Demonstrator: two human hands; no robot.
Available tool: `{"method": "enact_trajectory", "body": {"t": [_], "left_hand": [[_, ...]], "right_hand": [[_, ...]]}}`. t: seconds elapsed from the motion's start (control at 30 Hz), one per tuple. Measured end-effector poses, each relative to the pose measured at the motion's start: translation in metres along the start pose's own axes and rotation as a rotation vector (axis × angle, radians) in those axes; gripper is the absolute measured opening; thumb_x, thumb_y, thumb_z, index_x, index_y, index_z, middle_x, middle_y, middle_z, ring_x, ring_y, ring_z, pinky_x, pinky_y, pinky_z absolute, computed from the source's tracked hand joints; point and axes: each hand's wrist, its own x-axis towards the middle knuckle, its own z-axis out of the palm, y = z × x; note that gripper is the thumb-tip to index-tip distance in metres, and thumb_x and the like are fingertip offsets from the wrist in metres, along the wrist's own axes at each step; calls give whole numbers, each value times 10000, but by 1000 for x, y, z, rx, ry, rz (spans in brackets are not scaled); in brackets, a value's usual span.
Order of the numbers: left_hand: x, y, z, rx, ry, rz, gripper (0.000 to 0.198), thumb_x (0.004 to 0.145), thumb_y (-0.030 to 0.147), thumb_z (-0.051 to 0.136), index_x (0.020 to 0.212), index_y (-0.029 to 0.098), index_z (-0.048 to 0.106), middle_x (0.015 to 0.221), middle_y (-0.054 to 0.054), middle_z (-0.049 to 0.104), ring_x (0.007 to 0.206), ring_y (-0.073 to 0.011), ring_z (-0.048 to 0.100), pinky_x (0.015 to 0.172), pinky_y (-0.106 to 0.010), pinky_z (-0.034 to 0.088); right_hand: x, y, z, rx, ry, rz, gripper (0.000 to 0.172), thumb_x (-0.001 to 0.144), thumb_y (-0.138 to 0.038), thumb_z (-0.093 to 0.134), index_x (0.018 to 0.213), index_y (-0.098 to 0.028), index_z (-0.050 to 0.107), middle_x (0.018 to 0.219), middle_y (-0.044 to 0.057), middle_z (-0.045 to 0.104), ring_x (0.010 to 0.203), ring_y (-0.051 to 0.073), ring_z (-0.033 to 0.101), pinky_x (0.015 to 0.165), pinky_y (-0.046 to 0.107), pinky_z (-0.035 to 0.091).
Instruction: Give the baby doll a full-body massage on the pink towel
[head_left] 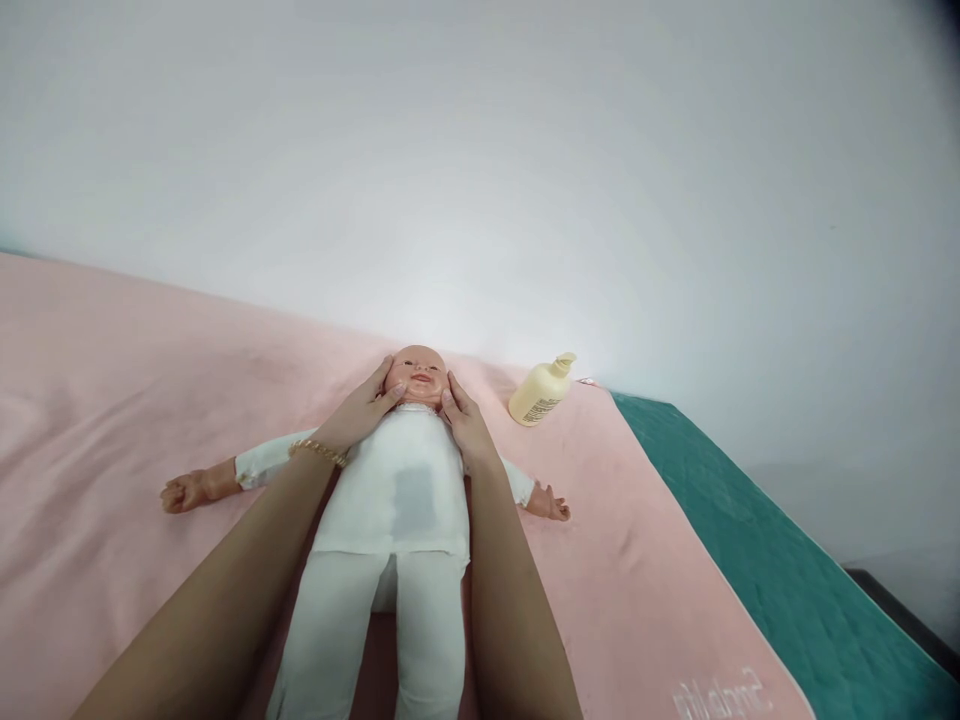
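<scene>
1. Pink towel (pixel 112 400) lies under everything you are handling; the doll (pixel 397 490) is on its back in the middle of it, face up.
2. The doll's long axis runs straight away from you: legs nearest your body, head (pixel 417 375) at the far end, arms spread wide to either side.
3. Your left hand (pixel 360 412) grasps the head from the doll's left-of-frame side. Its fingers (pixel 385 366) curve round the temple and the thumb lies along the cheek. It is cupped, not clenched.
4. Your right hand (pixel 466 425) mirrors it on the other side, thumb against the cheek. The rest of its fingers sit behind the head, so you cannot see how far they wrap.
5. Both forearms run alongside the doll's body, and neither hand is nearer the head than the other. A gold bracelet (pixel 319 452) sits on the left wrist, just over the doll's sleeve.
6. The doll wears a white top and white trousers, with a grey patch on the belly. Its hands and head are bare, smooth plastic.
7. A cream pump bottle (pixel 541 392) lies tilted on the towel just beyond the doll's head, on your right-hand side, clear of both hands.
8. A teal mat (pixel 787 580) shows past the towel's edge, further right of the doll.
</scene>
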Motion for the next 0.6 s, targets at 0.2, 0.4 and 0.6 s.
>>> {"method": "enact_trajectory", "body": {"t": [0.2, 0.4, 0.6], "left_hand": [[1, -3, 1, -23, -4, 17, 724, 912, 595, 428, 1516, 215, 305, 1550, -79, 346, 1445, -266, 281, 1168, -403, 271], [2, -5, 0, -49, -22, 19, 757, 909, 608, 425, 1528, 201, 271, 1544, -93, 358, 1441, -264, 291, 1170, -413, 261], [3, -10, 1, -107, -37, -58, 799, 923, 637, 378, 1557, 199, 165, 1591, -84, 245, 1456, -238, 257, 1182, -389, 228]], "right_hand": [[-5, -5, 0, -58, 27, -28, 620, 904, -495, 560, 1453, -243, 423, 1410, 36, 549, 1299, 208, 530, 1105, 412, 422], [-2, -4, 2, -112, 73, -86, 576, 891, -526, 560, 1391, -244, 515, 1334, 35, 618, 1255, 221, 565, 1094, 426, 427], [-2, -3, 4, -98, 66, -102, 566, 888, -592, 537, 1337, -250, 572, 1294, 34, 646, 1284, 246, 537, 1107, 447, 409]]}}
